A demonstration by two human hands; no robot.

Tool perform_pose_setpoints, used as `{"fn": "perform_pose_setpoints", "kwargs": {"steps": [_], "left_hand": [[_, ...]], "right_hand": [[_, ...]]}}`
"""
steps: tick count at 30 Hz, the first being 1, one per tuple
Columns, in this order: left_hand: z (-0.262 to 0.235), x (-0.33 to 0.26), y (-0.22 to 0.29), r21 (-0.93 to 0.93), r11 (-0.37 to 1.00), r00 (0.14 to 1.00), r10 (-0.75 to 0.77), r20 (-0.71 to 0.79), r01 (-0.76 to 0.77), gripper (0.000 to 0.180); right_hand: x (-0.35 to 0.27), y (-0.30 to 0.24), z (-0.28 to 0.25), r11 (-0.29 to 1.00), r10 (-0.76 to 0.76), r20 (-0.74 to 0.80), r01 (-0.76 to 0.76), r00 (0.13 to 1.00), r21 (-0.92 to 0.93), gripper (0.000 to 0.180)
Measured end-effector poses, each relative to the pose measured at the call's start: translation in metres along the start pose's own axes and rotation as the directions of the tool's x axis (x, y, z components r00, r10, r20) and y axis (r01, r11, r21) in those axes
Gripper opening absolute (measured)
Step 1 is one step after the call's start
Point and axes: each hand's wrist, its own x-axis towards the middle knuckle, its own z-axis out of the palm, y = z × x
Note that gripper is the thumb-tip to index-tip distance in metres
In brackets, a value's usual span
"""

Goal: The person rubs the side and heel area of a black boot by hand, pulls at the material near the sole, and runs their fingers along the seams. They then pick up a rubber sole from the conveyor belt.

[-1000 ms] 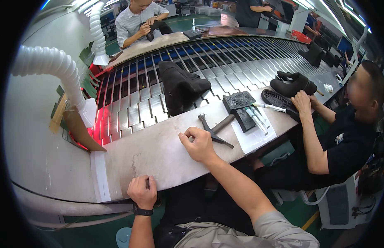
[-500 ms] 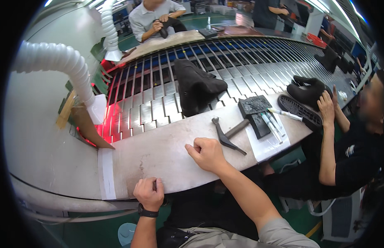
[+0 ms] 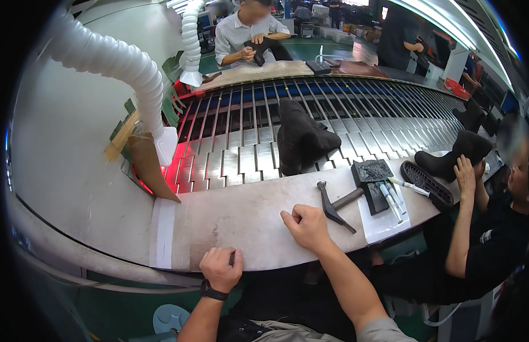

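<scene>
My left hand rests in a loose fist at the front edge of the pale worktable, a dark watch on its wrist. My right hand is a fist too, thumb side up, over the table's middle. Neither fist shows anything held, though the palms are hidden. Just right of my right hand lies a hammer with a dark curved head, its handle pointing toward a black block. A black boot lies on the metal slatted conveyor beyond the table.
Syringe-like tubes lie on white paper beside the block. To the right, a co-worker handles a black boot near a black sole. A white corrugated hose hangs at left by a red-lit opening. Across the conveyor, another person holds dark footwear.
The view has shifted, so the table and conveyor sit farther right in the picture. The co-worker on the right has tipped their boot more upright. My hands keep their fists, nearly still.
</scene>
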Motion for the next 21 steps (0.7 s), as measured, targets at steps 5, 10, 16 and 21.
{"fn": "perform_pose_setpoints", "kwargs": {"steps": [5,10,16,21], "left_hand": [[-0.004,-0.002,0.000,0.000,1.000,1.000,-0.020,0.014,0.020,0.011],[-0.001,-0.001,-0.003,-0.010,1.000,1.000,0.007,0.019,-0.007,0.010],[0.001,-0.006,-0.003,0.007,0.999,0.998,-0.038,0.044,0.038,0.008],[0.006,-0.009,0.000,-0.040,0.999,0.999,-0.024,0.047,0.026,0.007]], "right_hand": [[-0.002,0.000,0.003,1.000,-0.022,-0.018,0.022,1.000,0.014,0.043],[-0.001,0.001,-0.003,1.000,0.019,-0.016,-0.019,1.000,-0.014,0.042],[0.000,0.007,0.008,0.997,-0.078,-0.069,0.079,0.995,0.026,0.041],[-0.002,0.010,0.004,0.994,-0.082,-0.101,0.088,0.991,0.057,0.039]]}}
